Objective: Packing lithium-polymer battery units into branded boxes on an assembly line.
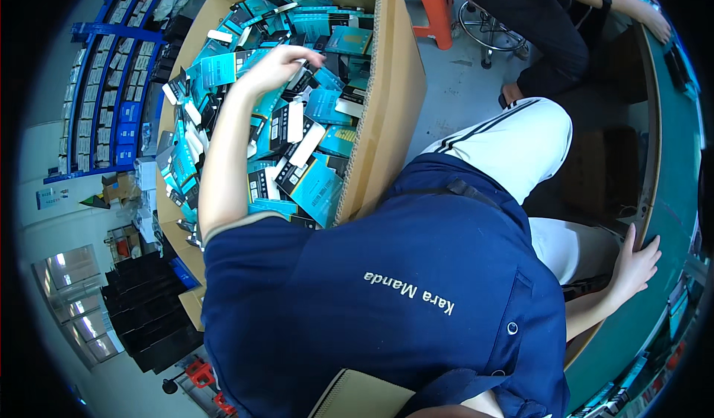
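Note:
My left hand [279, 68] reaches into a large cardboard box [394, 105] on the left, over a heap of small teal-and-black cartons [316, 187]. Its fingers are loosely bent and partly apart; I see nothing held in them, though the fingertips on the far side are partly hidden. Many cartons lie jumbled at all angles, some with white flaps showing. On the right, my right hand [636, 265] rests with spread fingers on the edge of a green-topped table [673, 210], holding nothing.
Another person's hand [654, 24] rests at the table's far end. An orange stool [428, 5] and a chrome-based stool [487, 31] stand beyond the box. Blue shelving [97, 105] with bins lines the left, with stacked black trays [149, 306] nearer.

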A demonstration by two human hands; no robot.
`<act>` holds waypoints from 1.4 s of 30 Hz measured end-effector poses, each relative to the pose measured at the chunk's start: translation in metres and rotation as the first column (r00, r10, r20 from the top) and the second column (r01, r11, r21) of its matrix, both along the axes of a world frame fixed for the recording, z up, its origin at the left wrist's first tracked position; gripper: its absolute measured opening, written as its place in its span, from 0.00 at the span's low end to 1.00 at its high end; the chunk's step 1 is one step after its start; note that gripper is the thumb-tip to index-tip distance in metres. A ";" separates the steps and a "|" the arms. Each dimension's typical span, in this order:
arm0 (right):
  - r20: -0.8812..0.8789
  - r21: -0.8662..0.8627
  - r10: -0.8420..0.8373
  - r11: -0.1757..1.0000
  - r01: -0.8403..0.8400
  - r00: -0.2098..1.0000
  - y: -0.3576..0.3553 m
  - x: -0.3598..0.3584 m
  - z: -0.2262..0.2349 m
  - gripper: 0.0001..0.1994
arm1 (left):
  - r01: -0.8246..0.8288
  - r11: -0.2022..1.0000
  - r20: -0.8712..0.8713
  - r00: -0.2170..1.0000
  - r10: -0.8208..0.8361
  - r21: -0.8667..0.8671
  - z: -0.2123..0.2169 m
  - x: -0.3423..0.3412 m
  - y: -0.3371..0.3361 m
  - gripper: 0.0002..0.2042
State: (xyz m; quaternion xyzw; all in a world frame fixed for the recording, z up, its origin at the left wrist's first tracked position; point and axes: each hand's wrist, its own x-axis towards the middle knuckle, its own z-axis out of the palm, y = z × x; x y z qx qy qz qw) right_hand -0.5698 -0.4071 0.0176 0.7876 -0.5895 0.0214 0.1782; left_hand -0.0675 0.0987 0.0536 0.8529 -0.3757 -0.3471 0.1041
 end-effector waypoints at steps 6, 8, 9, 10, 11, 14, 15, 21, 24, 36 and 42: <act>0.024 -0.091 0.017 0.996 -0.014 1.000 -0.003 -0.006 -0.010 0.41 | 0.204 0.751 0.092 0.939 -0.332 0.628 -0.040 0.003 -0.045 0.45; 0.029 -0.062 0.006 0.998 -0.004 1.000 -0.003 -0.008 -0.011 0.41 | 0.210 0.631 0.158 0.866 -0.475 0.747 -0.046 -0.002 -0.055 0.53; 0.002 -0.075 0.022 0.997 -0.022 1.000 -0.003 -0.009 -0.010 0.40 | 0.220 0.622 0.131 0.874 -0.467 0.752 -0.048 -0.002 -0.058 0.53; 0.024 -0.057 0.004 0.998 -0.003 1.000 -0.003 -0.010 -0.011 0.40 | 0.274 0.565 0.051 0.869 -0.492 0.778 -0.050 -0.001 -0.060 0.54; 0.020 -0.077 0.016 0.997 -0.014 1.000 -0.003 -0.010 -0.011 0.40 | 0.343 0.530 -0.027 0.856 -0.516 0.775 -0.052 0.003 -0.060 0.55; 0.012 -0.102 0.017 0.995 -0.016 1.000 -0.003 -0.010 -0.012 0.40 | 0.362 0.743 0.024 0.891 -0.453 0.564 -0.049 0.023 -0.048 0.44; 0.005 -0.106 0.017 0.994 -0.016 1.000 -0.003 -0.009 -0.011 0.40 | 0.326 0.810 0.054 0.915 -0.401 0.488 -0.045 0.031 -0.041 0.41; -0.011 -0.107 0.032 0.994 -0.033 0.999 0.002 -0.007 -0.005 0.39 | -0.099 0.995 0.594 0.798 0.099 -0.033 0.027 0.073 -0.013 0.35; -0.003 -0.106 0.028 0.994 -0.028 1.000 0.004 -0.006 -0.004 0.39 | -0.461 0.818 0.129 0.839 0.528 -0.345 0.049 0.072 -0.018 0.28; -0.053 -0.147 0.028 0.989 -0.036 0.998 0.003 -0.006 -0.007 0.39 | -0.557 0.807 -0.240 0.771 0.590 0.196 -0.071 0.067 -0.011 0.22; -0.107 -0.214 0.034 0.975 -0.056 0.994 0.005 -0.001 -0.008 0.38 | -0.586 0.756 -0.227 0.725 0.650 0.292 -0.066 0.023 -0.047 0.33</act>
